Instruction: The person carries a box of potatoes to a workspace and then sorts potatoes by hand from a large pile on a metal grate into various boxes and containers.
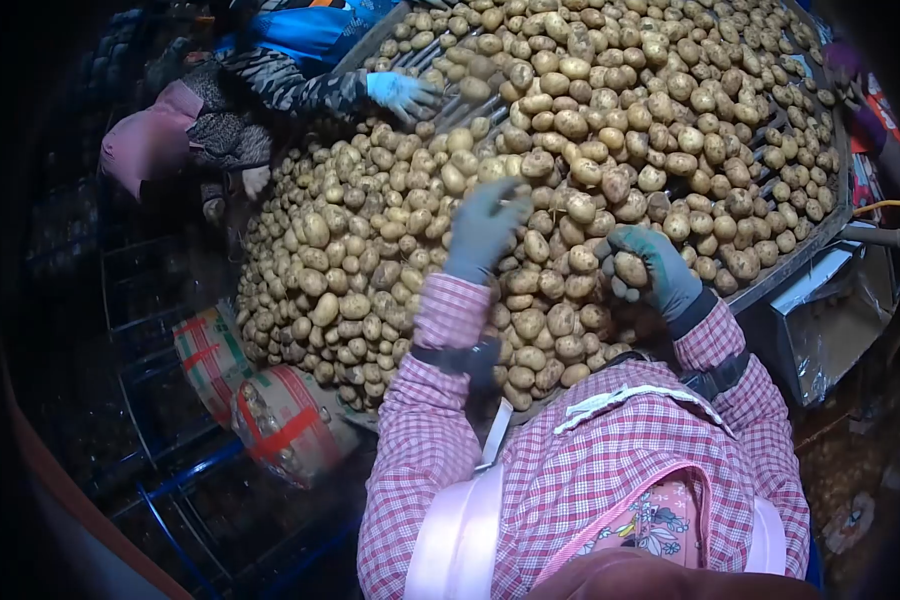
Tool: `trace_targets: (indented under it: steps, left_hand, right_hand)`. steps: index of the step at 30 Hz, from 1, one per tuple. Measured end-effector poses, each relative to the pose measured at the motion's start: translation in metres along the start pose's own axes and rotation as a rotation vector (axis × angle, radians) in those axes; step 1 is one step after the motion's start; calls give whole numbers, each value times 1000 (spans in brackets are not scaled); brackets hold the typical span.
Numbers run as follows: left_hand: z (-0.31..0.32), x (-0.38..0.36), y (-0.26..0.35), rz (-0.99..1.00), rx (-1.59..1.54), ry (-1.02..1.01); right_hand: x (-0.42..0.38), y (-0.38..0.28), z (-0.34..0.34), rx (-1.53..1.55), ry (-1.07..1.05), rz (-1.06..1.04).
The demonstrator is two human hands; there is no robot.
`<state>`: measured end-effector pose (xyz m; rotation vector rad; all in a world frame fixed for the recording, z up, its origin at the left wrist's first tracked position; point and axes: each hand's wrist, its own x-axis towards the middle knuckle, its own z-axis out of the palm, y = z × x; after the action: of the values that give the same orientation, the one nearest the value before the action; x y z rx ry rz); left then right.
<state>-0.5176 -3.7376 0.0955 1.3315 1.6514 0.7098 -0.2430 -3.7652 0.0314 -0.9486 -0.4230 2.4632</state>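
Note:
A broad heap of potatoes (620, 130) covers the sorting table in front of me. My right hand (665, 268), in a grey-green glove, has its fingers curled round a potato (630, 268) at the near side of the heap. My left hand (482, 230), gloved in grey, hangs over the middle of the potatoes. Its fingers point away to the right and are smeared by motion, so I cannot make out what they hold, if anything.
Across on the left, a co-worker's blue-gloved hand (402, 93) reaches over metal rollers (450, 105). Another person's sleeve (867, 128) shows at the far right. Printed sacks (285, 425) stand at lower left. An open cardboard box (838, 320) sits by the right edge.

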Motion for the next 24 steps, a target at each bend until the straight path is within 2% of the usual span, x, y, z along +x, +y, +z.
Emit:
trace_targets:
  steps: [1,4,7,8,9,10,11,13,14,15,16,18,19,20,22,24]
  left_hand:
    - [-17,2,-14,-28,168,119]
    - [-33,24,-44,55,387,137]
    - [-4,53,-65,257,820,252]
    - [0,60,-61,174,847,237]
    - [4,69,-56,93,870,224]
    - [7,74,-48,7,892,208]
    - [-2,77,-37,-117,697,95]
    - [-13,53,-22,-265,-39,8]
    - [-13,38,-19,-338,-404,-49]
    - [-10,24,-29,-271,-612,-123]
    - [-2,-8,-3,-209,-552,-107]
    - [18,-49,-1,-54,-330,-273]
    - [28,-68,-3,64,-201,-342]
    - [45,-87,1,138,-154,-389]
    - [54,-98,-13,237,42,-301]
    - [42,-111,-4,244,-8,-243]
  right_hand:
    - [-9,-6,10,-61,59,45]
    - [-15,8,20,-33,32,-64]
    - [-17,12,35,14,-2,-107]
    - [-16,17,37,49,-6,-124]
    - [-13,22,29,-48,-96,-182]
    - [-13,28,28,-265,-120,-350]
    - [-13,32,27,-483,-145,-518]
    - [-17,33,27,-447,-145,-496]
    - [-18,32,30,-190,-122,-309]
    - [-19,33,34,69,-101,-120]
    - [-20,32,43,108,-81,-94]
    - [-26,32,63,191,-32,-44]
    - [-19,41,50,188,-186,25]
    - [-14,45,43,7,-158,-1]
    - [-32,59,44,25,-16,-140]
    - [-62,57,29,-74,178,-255]
